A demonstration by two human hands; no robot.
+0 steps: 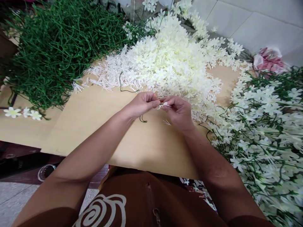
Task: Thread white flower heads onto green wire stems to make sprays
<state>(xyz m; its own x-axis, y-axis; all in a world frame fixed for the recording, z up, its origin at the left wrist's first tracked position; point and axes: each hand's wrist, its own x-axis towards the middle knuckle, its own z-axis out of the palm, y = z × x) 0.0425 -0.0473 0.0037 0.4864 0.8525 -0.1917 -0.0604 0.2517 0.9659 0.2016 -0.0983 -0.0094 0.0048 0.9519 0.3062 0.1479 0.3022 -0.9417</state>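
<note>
Over the tan board point(146, 142), my left hand point(144, 103) and my right hand point(179, 111) meet with their fingertips pinched. Between them is a small white artificial flower point(163, 105), partly covered by the fingers. A curved green stem point(142, 119) shows just below my left hand; whether it joins the flower I cannot tell. Under my right hand lies a thin white stamen piece point(167, 122). Just beyond both hands spreads a heap of cream-white artificial blossoms point(170, 53), with white stamens point(115, 67) at its left side.
Green plastic stems point(61, 47) are piled at the back left. Finished-looking white flowers on stems point(267, 135) crowd the right side. Several white flowers point(13, 112) lie at the far left. A pink and white bag point(270, 61) rests by the tiled wall point(272, 28).
</note>
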